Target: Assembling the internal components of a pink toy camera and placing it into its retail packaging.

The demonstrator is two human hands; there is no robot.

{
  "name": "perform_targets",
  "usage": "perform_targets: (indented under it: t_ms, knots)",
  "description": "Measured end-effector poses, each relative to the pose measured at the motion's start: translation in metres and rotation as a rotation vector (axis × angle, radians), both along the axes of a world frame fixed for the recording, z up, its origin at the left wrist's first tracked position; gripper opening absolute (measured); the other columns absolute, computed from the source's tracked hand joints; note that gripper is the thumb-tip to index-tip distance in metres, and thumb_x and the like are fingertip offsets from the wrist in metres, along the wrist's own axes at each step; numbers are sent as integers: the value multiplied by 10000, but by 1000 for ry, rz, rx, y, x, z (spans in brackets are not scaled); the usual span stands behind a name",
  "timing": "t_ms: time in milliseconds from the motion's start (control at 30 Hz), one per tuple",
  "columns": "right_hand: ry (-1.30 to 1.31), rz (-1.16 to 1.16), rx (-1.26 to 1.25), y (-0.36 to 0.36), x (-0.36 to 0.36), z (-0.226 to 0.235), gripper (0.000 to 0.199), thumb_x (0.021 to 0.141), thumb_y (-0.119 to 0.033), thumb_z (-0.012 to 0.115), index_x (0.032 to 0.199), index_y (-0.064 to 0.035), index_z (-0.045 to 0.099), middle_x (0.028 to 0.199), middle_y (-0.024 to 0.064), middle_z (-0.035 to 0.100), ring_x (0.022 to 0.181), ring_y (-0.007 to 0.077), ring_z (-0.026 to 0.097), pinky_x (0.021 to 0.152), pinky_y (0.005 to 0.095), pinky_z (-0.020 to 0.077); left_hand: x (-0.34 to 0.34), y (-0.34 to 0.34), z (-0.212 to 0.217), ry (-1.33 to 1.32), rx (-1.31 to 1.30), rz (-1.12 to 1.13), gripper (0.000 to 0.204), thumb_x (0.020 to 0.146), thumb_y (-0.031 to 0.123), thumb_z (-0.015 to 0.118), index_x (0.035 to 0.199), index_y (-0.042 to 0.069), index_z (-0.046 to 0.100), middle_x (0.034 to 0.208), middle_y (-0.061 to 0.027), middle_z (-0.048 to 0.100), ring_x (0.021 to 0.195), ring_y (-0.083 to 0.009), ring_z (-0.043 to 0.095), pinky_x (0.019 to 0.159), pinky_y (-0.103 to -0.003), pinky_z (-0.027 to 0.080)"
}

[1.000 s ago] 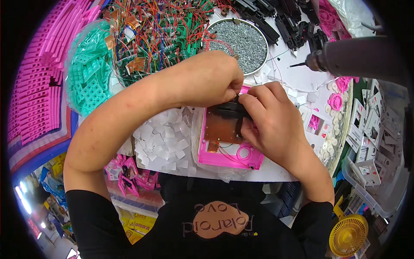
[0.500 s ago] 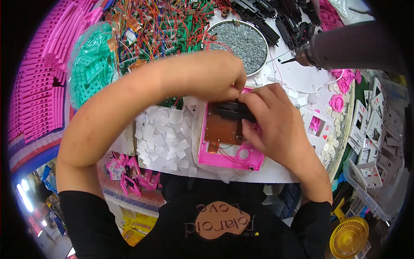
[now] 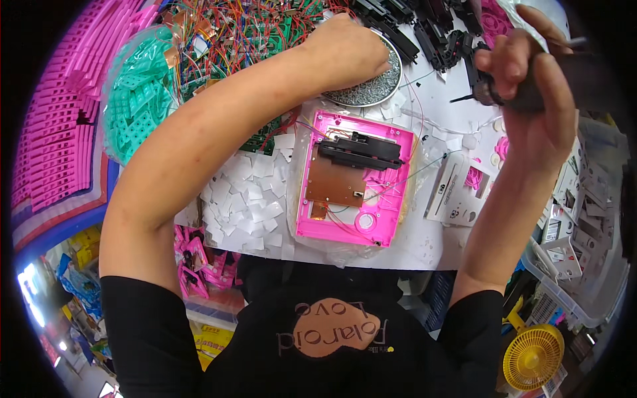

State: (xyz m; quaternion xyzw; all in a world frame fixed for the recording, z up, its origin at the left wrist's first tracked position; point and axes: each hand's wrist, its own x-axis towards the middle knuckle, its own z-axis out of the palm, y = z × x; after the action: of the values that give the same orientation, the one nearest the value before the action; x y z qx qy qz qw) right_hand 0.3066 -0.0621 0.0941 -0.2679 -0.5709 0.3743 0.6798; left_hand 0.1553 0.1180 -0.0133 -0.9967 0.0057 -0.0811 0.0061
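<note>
While the left hand (image 3: 352,53) bends over the round bowl (image 3: 400,74) of small silver screws (image 3: 375,91), its fingers curled down, I cannot tell whether it pinches one; the right hand (image 3: 531,76), near the far right corner of the table (image 3: 424,249), has its fingers and thumb about the body of a dark electric screwdriver (image 3: 590,83), though I cannot tell whether they have closed on it; the screwdriver's thin bit points toward the left.

The pink case (image 3: 386,212) lies open, untouched, near the middle of the table's near edge and slightly askew to it; across its far half sits a long black module (image 3: 358,151), next to a brown circuit board (image 3: 335,182); a copper square (image 3: 319,211) lies just beside the board, and thin wires run over the case.

Along the near edge, left of the case, white paper pieces (image 3: 242,205) are scattered; wired green boards (image 3: 232,40) heap toward the far left corner; teal keypads (image 3: 139,106) fill a clear bag at the left edge; black parts (image 3: 444,40) lie toward the far edge, right of the bowl.
</note>
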Motion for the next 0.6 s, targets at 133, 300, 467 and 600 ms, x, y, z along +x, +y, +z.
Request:
perform_targets:
  t_ms: [133, 300, 467, 600]
  knots:
    - [-273, -362, -303, -22, -30, 5, 655, 981, -260, 599, 1475, 120, 396, 987, 140, 632, 887, 221, 651, 879, 461, 537, -11, -7, 26, -101, -126, 77, 203, 877, 301, 704, 867, 99, 724, 859, -91, 702, 849, -304, 692, 780, -467, 467]
    - [104, -150, -110, -40, -74, -18, 499, 1021, -259, 592, 1473, -82, 474, 730, -35, 494, 630, 93, 464, 661, 293, 481, -97, -61, 44, -312, -407, -41, 150, 831, 210, 763, 889, 126, 653, 907, -33, 632, 867, -258, 619, 865, -426, 382]
    - [66, -93, -129, -42, -110, -3, 486, 1015, -371, 681, 1408, -167, 480, 743, -57, 542, 649, 82, 488, 651, 268, 489, -134, -94, 48, -338, -448, 32, 122, 831, 229, 753, 837, 173, 646, 845, 36, 593, 820, -171, 583, 875, -418, 347]
    - [37, 41, -65, -39, -109, -3, 459, 1005, -400, 688, 1369, -200, 492, 756, -60, 558, 668, 82, 516, 667, 267, 516, -144, -102, 41, -397, -519, 41, 119, 835, 216, 777, 908, 172, 695, 904, 57, 677, 777, -152, 601, 882, -411, 340]
